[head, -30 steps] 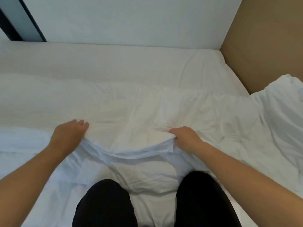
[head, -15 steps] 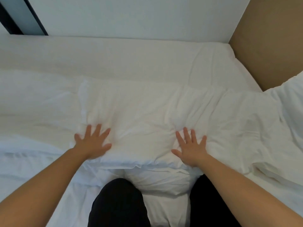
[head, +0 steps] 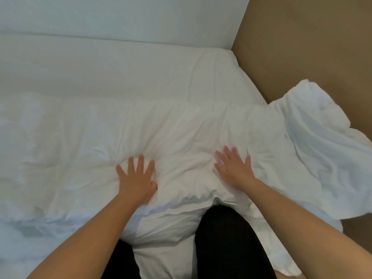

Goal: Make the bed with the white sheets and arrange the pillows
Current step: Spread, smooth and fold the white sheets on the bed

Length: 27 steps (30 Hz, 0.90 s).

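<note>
A crumpled white duvet point(head: 181, 133) lies across the bed in front of me, over the white fitted sheet point(head: 124, 71) that shows smooth at the far side. My left hand point(head: 136, 178) presses flat on the duvet with fingers spread, holding nothing. My right hand point(head: 233, 166) also lies flat on it, fingers apart, about a forearm's length to the right. A bunched end of the duvet point(head: 314, 137) hangs over the bed's right edge. No pillow is clearly visible.
A white wall point(head: 124, 17) runs along the bed's far side. A tan panel point(head: 306, 45) stands at the right, close to the mattress corner. My knees in black trousers point(head: 227, 242) rest on the bedding near the front edge.
Both hands let go of the duvet's folded edge, opened flat and slid forward and rightward over the cover. The view has shifted right; the dark window frame at left is out of sight.
</note>
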Motion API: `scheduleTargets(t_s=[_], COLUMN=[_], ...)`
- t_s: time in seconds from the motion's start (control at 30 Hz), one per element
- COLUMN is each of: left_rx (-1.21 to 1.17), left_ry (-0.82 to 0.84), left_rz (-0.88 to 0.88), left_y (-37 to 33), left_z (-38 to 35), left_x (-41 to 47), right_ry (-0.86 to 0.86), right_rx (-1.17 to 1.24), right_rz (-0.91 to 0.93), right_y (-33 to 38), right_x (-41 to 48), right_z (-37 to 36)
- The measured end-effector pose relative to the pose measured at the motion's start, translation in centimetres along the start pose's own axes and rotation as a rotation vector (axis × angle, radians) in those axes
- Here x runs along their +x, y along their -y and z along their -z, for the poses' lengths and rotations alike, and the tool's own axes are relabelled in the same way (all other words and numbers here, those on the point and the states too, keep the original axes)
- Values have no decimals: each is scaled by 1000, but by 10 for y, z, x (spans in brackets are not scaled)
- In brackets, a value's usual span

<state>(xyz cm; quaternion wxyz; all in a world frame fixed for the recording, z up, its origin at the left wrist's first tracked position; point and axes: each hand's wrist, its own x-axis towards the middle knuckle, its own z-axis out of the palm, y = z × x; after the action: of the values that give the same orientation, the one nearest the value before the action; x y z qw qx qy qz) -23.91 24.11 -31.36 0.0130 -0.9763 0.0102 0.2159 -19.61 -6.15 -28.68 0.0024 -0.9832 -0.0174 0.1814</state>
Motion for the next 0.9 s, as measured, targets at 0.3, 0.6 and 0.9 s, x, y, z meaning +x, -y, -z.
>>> scheduleTargets(t_s=[0.3, 0.6, 0.9], left_rx=[-47, -205, -89], left_ry=[-133, -59, 76], left_rz=[-446, -457, -505], left_y=[-111, -175, -221], left_z=[21, 42, 40], left_x=[6, 27, 25], right_ry=[-68, -802, -747], right_rx=[497, 961, 1595], right_rz=[-149, -944, -1145], right_y=[-90, -220, -259], right_x=[-37, -123, -112], right_z=[3, 2, 6])
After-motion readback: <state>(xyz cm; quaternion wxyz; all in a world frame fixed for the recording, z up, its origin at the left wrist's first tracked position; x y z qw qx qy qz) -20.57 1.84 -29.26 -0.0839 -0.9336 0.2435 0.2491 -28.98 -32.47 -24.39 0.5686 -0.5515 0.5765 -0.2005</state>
